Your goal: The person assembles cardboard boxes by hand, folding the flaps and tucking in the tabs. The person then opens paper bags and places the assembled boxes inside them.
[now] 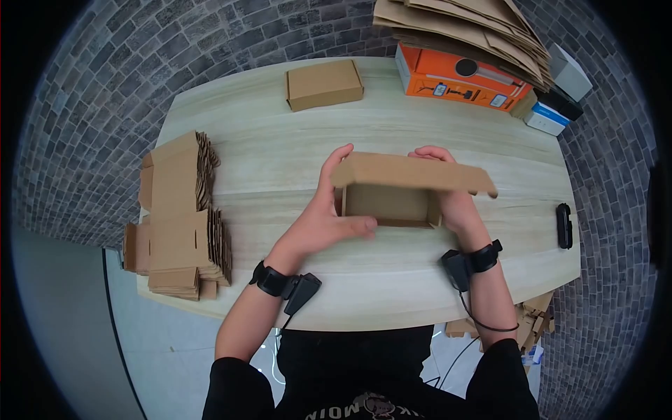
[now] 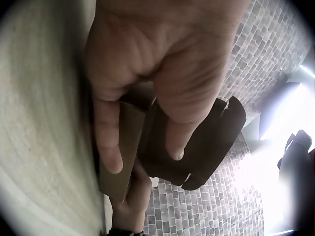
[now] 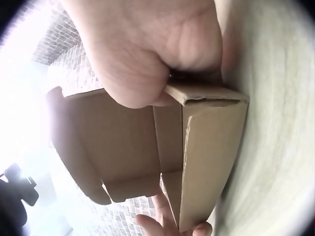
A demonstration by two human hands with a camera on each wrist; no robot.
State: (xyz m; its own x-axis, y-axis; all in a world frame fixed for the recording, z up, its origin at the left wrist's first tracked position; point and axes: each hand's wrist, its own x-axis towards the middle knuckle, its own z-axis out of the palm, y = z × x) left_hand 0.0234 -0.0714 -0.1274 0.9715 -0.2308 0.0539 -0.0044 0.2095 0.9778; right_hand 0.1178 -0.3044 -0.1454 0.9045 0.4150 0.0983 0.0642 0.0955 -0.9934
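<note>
1. Okay, left hand (image 1: 322,217) is clamped round the left end of an open cardboard box (image 1: 392,203), thumb along the near wall, a finger up by the lid.
2. Right hand (image 1: 456,208) grips the opposite end; fingertips show past the lid's far edge, palm against the side wall in the right wrist view.
3. So box sits directly between both hands, touching each; lid (image 1: 409,171) raised and tilted over the opening, cavity facing the person.
4. Box is at the bench (image 1: 280,140), middle area; can't tell if resting or slightly lifted.
5. Black wrist devices strapped on both arms, left one (image 1: 302,294), right one (image 1: 456,269).
6. Left of the hands, well apart: stack of flattened cardboard blanks (image 1: 175,182) near the bench edge.
7. Beyond the hands: closed cardboard box (image 1: 323,84), far side.
8. Far right: orange box (image 1: 437,63) with cardboard sheets (image 1: 469,28) piled on top, small white-and-blue box (image 1: 547,120) beside.
9. Right edge: black object (image 1: 564,226).
10. Grey brick wall (image 1: 210,42) behind.
</note>
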